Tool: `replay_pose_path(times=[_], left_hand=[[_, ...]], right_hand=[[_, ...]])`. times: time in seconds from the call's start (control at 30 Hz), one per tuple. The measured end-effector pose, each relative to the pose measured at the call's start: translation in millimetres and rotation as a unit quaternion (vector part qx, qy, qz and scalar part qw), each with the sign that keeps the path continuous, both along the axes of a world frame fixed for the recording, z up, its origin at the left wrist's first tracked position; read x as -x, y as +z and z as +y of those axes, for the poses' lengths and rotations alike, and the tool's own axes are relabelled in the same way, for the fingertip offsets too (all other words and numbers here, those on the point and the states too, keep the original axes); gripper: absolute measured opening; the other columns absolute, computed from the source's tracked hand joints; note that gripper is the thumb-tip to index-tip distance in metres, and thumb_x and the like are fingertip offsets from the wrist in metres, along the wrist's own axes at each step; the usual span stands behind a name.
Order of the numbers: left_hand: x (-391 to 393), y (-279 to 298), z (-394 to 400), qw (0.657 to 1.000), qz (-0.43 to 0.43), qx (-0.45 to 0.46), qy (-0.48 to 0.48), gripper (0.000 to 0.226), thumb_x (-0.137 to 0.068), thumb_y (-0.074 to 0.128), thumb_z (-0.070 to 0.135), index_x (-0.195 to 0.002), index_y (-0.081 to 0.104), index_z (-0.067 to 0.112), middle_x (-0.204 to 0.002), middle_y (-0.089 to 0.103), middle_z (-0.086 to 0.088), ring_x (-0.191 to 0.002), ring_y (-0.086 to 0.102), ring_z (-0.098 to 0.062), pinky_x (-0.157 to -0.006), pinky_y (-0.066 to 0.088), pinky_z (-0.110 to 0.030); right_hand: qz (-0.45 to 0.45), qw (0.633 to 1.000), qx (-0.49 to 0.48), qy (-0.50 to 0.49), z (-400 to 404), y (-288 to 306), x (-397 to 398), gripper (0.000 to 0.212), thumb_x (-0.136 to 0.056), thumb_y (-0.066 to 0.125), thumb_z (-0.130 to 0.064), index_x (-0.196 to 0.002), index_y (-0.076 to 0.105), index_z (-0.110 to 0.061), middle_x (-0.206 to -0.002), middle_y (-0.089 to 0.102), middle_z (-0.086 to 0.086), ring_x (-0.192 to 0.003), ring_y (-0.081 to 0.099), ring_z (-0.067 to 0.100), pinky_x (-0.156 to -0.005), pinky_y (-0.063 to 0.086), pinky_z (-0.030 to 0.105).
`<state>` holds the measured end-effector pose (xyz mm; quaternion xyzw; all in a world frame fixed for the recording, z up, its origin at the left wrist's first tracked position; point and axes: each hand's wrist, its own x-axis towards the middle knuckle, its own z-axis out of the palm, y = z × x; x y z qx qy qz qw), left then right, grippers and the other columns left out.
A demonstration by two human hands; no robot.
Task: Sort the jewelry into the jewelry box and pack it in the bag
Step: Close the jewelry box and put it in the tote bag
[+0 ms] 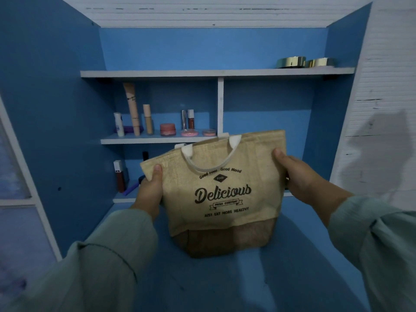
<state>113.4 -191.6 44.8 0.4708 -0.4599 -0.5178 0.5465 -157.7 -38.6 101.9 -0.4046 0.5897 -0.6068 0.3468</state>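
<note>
1. While both hands hold it by its upper corners, the bag (221, 194) stands upright on the blue desk surface (299, 255), printed side toward the camera, its handle (209, 154) flopped forward.
2. On the person's left, the left hand (150, 192) grips the bag's edge, thumb laid on the front and the other fingers hidden behind the fabric.
3. Opposite it, the right hand (297, 174) clasps the other edge the same way; a grip on each side likely keeps the soft bag upright and steady.
4. No jewelry box shows anywhere; whether it is already inside the bag cannot be told, since the mouth faces away.
5. Behind the bag, cosmetics (167, 129) line a white shelf (157, 140), and two gold tins (291, 62) sit on the top shelf, well apart from the bag.
</note>
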Motion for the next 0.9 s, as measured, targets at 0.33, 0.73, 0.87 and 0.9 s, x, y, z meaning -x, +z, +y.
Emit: replay_pose_path(times=[0.33,0.73,0.87,0.9], left_hand=[[0,-16,45,0.994,0.028,0.034,-0.103,0.088,-0.068,0.05,0.07,-0.139,0.034,0.021,-0.131,0.046,0.005,-0.12,0.046,-0.019,-0.105,0.034,-0.039],[27,-14,39,0.999,-0.032,0.039,0.011,0.055,-0.092,0.045,0.05,-0.129,0.047,0.008,-0.117,0.052,-0.006,-0.107,0.047,-0.021,-0.09,0.032,-0.028],[25,-13,39,0.998,-0.043,0.047,0.009,0.059,-0.092,0.043,0.051,-0.133,0.042,0.008,-0.123,0.05,-0.006,-0.115,0.046,-0.023,-0.089,0.03,-0.027],[25,-11,41,0.998,-0.04,0.047,0.003,0.061,-0.092,0.043,0.052,-0.134,0.04,0.008,-0.126,0.049,-0.006,-0.113,0.046,-0.021,-0.089,0.03,-0.027]], right_hand=[[0.072,0.994,-0.049,-0.064,-7,-21,-3,0.068,-0.084,0.049,-0.058,-0.125,0.05,-0.003,-0.129,0.053,0.012,-0.117,0.05,0.03,-0.101,0.038,0.041],[0.08,0.981,-0.088,-0.155,-31,-37,-3,0.075,-0.086,0.04,-0.064,-0.129,0.048,-0.003,-0.132,0.05,0.017,-0.12,0.047,0.034,-0.106,0.035,0.045],[0.076,0.982,-0.075,-0.155,-28,-38,0,0.075,-0.085,0.041,-0.064,-0.128,0.048,-0.002,-0.132,0.05,0.016,-0.12,0.046,0.034,-0.103,0.035,0.043],[0.072,0.983,-0.07,-0.152,-25,-39,1,0.075,-0.085,0.041,-0.064,-0.129,0.047,-0.002,-0.133,0.049,0.016,-0.121,0.046,0.033,-0.102,0.036,0.043]])
